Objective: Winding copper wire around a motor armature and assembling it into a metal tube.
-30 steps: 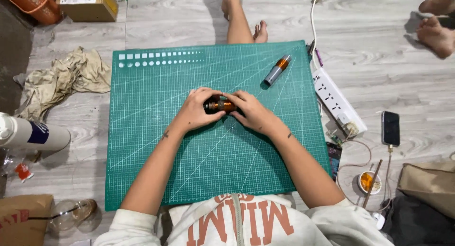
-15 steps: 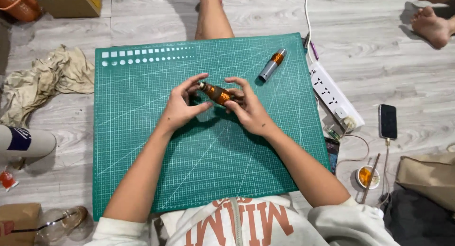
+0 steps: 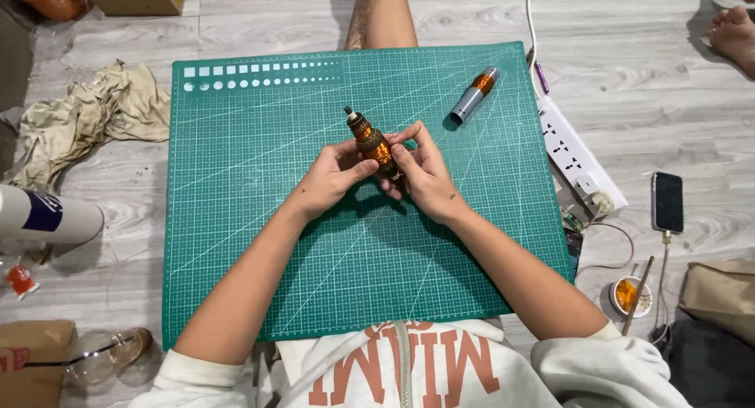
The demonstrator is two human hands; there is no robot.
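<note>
Gripping a small copper-wound motor (image 3: 371, 144) between both hands, left hand (image 3: 330, 180) and right hand (image 3: 423, 174) curled closed around it, just above the green cutting mat (image 3: 259, 243); grey tube (image 3: 473, 96) lying well apart, near the power strip (image 3: 578, 158).

The small motor part (image 3: 371, 143) has shiny copper-coloured wire wound around it and a dark metal tip. The grey tube (image 3: 470, 99) looks like dull, smooth metal with an orange band. The green cutting mat (image 3: 259, 219) is matt and smooth, like rubbery plastic. The floor (image 3: 653, 93) looks like pale wood with a soft grain. The rag (image 3: 94, 117) is crumpled, rough cloth. The power strip (image 3: 572, 152) is smooth white plastic. The phone (image 3: 667, 201) is glossy black.
</note>
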